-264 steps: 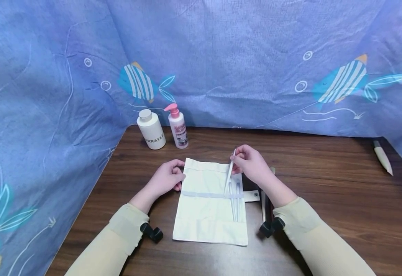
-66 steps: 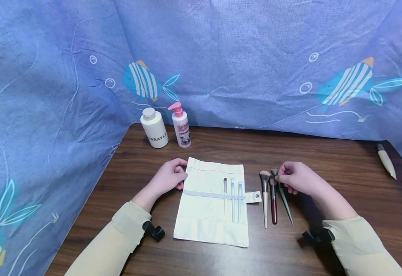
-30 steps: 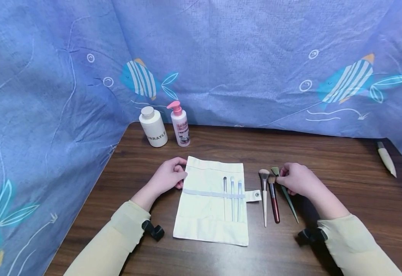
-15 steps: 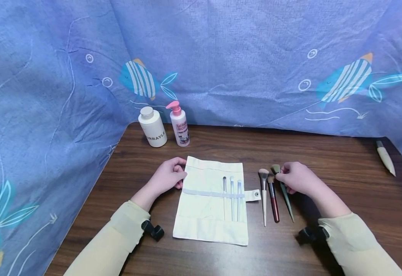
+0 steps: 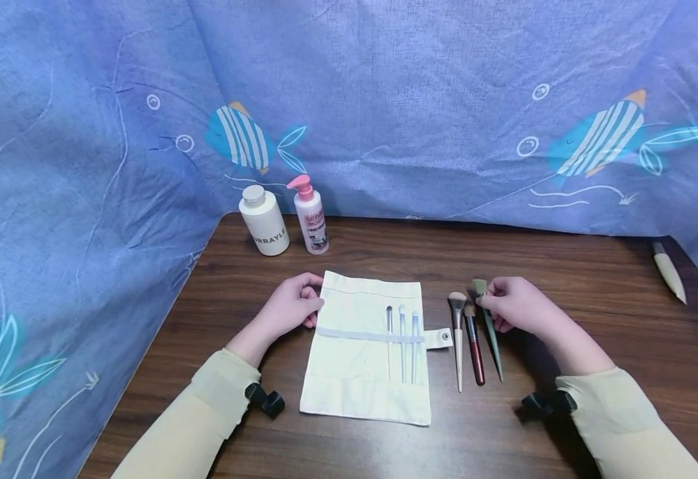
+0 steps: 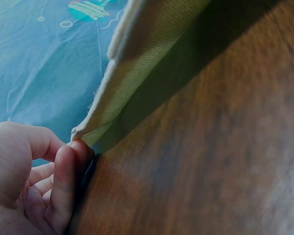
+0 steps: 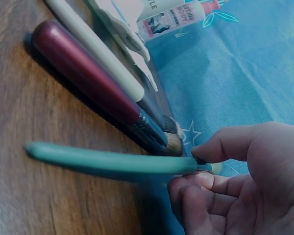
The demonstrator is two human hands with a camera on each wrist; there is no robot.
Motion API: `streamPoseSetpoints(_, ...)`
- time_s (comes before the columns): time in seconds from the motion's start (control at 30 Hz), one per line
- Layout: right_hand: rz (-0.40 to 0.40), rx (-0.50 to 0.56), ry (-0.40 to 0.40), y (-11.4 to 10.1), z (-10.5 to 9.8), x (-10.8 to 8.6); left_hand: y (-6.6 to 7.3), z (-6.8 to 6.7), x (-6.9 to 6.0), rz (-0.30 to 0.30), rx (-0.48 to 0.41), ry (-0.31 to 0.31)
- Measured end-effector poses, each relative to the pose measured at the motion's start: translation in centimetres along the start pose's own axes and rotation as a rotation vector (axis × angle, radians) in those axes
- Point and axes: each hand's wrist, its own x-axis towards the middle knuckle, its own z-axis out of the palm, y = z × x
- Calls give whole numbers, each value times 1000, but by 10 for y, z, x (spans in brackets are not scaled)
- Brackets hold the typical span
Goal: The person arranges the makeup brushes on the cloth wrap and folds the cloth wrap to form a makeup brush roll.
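A cream cloth brush roll lies flat with several slim brushes under its strap. At its left edge my left hand pinches the cloth; the left wrist view shows thumb and fingers on a raised edge. My right hand pinches a green-handled brush near its bristles, seen also in the right wrist view, where the green handle is between thumb and fingers. Just left of it lie a red-handled brush and a white-handled brush.
A white bottle and a pink-topped pump bottle stand at the back left of the wooden table. A pale pointed object lies at the far right. Behind the table hangs a blue fish-print cloth.
Since the earliest frame, a third slim brush has come to lie under the strap and my right hand has moved right to the green brush. Lately that brush's handle end has swung left.
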Motion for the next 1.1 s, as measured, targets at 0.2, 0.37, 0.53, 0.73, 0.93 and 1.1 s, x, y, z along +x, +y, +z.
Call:
streamPoseSetpoints(0.2,-9,13,-3,0,-1,0,0,0,0,-1,11,6)
streamPoseSetpoints(0.37,-6,22,-17,0,-1,1,-1,0,1,-6,5,5)
streamPoseSetpoints(0.53,-10,35,-18,0,-3,1,-1,0,1,-9,0,3)
streamPoseSetpoints(0.73,-3,85,-38,-1,-5,1,0,0,0,0,3,10)
streamPoseSetpoints(0.93,11,124,-47,-1,-6,0,-2,1,1,-8,0,10)
streamPoseSetpoints(1.1,-9,156,-27,-1,-7,0,-3,1,1,-1,0,7)
